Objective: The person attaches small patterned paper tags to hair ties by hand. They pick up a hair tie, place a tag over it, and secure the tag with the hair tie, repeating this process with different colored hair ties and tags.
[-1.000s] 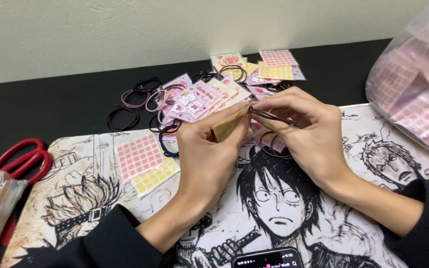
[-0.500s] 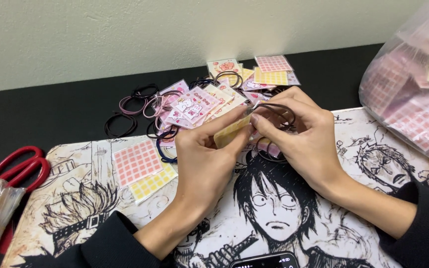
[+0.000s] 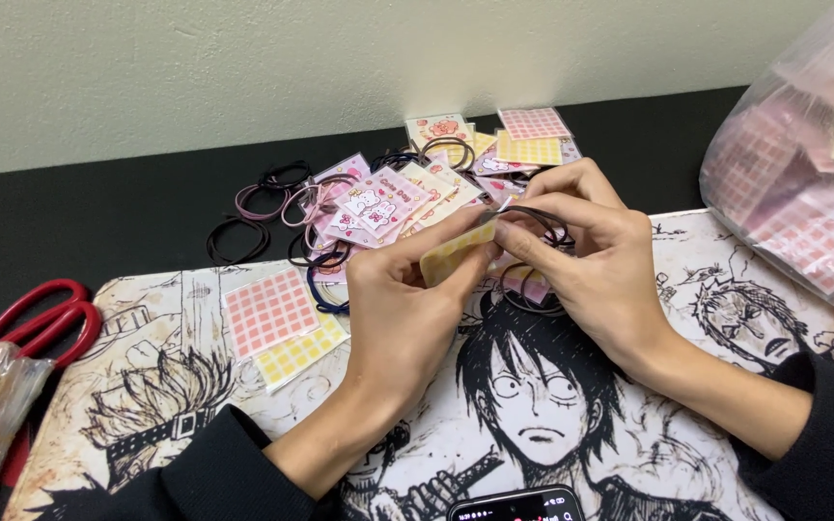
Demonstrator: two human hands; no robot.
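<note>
The yellow card (image 3: 451, 253) pinched in the left hand (image 3: 403, 309) looks like thin matt paper, bending slightly. The hair tie (image 3: 533, 214) under the right hand (image 3: 596, 265) is dark elastic cord — smooth, faintly shiny. The mat (image 3: 687, 453) has a matt, cloth-like printed face. The scissors (image 3: 41, 314) at the mat's left edge have glossy red plastic handles. The bag (image 3: 803, 193) at the right edge is thin, clear plastic film — crinkled and shiny.

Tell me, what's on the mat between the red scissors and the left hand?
Two checkered cards, pink and yellow, lie between the red scissors and left hand, in the head view.
</note>
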